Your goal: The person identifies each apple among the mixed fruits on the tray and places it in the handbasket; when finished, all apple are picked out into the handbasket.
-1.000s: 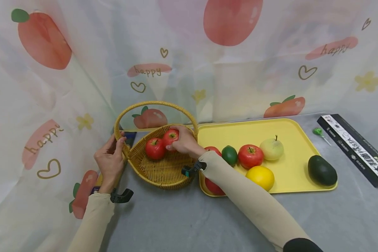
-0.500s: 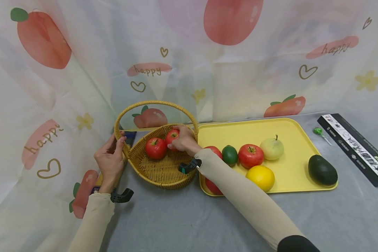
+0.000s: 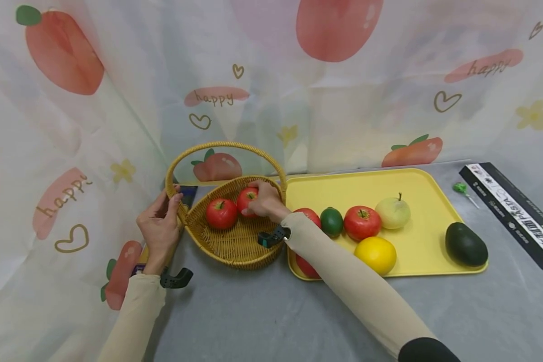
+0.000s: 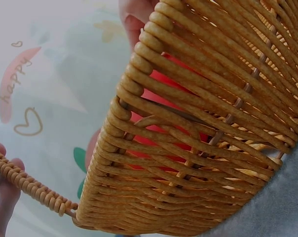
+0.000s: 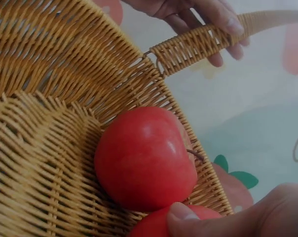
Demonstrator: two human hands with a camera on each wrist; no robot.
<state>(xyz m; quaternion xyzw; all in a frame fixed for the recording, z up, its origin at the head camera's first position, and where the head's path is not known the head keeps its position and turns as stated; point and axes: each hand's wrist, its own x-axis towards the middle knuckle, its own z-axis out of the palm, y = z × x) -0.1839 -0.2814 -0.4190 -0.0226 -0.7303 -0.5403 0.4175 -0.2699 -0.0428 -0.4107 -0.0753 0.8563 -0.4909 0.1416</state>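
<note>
A woven wicker basket (image 3: 228, 251) stands on the grey cloth, its arched handle (image 3: 226, 145) upright. My left hand (image 3: 159, 231) grips the left base of that handle, thumb toward me; the right wrist view shows these fingers (image 5: 220, 19) wrapped round it. Inside the basket my right hand (image 3: 268, 202) holds a red apple (image 3: 246, 201), its thumb pressed on the skin in the right wrist view. Touching it on the left lies another red apple (image 3: 221, 213). Through the weave, the left wrist view shows only patches of red.
Right of the basket, a yellow tray (image 3: 425, 201) bears red apples (image 3: 362, 222), a green lime-like fruit (image 3: 332, 221), a yellow lemon-like fruit (image 3: 375, 255), a pale pear (image 3: 392, 212) and an avocado (image 3: 466, 244). A green lollipop (image 3: 459, 187) and a black pasta box (image 3: 511, 211) lie beyond.
The right hand with its apple has shifted slightly right within the basket, then stayed nearly still. The left hand keeps its grip on the handle. The whole view has tilted a little.
</note>
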